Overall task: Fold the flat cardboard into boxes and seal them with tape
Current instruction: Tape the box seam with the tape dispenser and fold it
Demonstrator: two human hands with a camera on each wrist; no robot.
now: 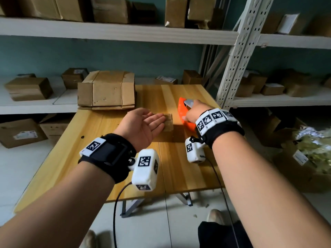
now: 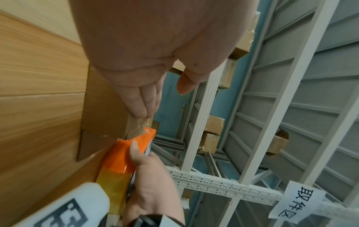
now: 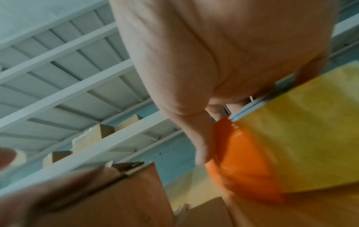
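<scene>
Shelving full of brown cartons backs a wooden desk (image 1: pixel 100 126), and most of the job looks undone. Far left of both grips, at the desk's back corner, a stack of flat cardboard (image 1: pixel 107 90) lies unfolded.

Under the left hand (image 1: pixel 143 126) stands one small box (image 1: pixel 169 122), already folded up. That hand is palm-up with straight, relaxed fingers, holding nothing; in the left wrist view its fingertips (image 2: pixel 139 110) touch the box's top edge, seemingly steadying it. A glossy strip on the box just past the fingertips may be tape, so I judge sealing has begun on this box; how much of the seam is covered cannot be told.

Just right of the box, the right hand (image 1: pixel 194 111) is curled round an orange tape dispenser (image 1: pixel 184 113), whose front end sits against the box's right side. The yellowish roll (image 2: pixel 112 188) shows behind the orange guard.

Left to do, by my reading: finish this seam, cut the tape, then fold and seal the stack.

Little obstructs the work. Wrist-camera cables (image 1: pixel 120 197) hang off the desk's near edge and could snag; at far right, off the desk, a carton of crumpled packing (image 1: pixel 311 151) sits clear of both grips.
</scene>
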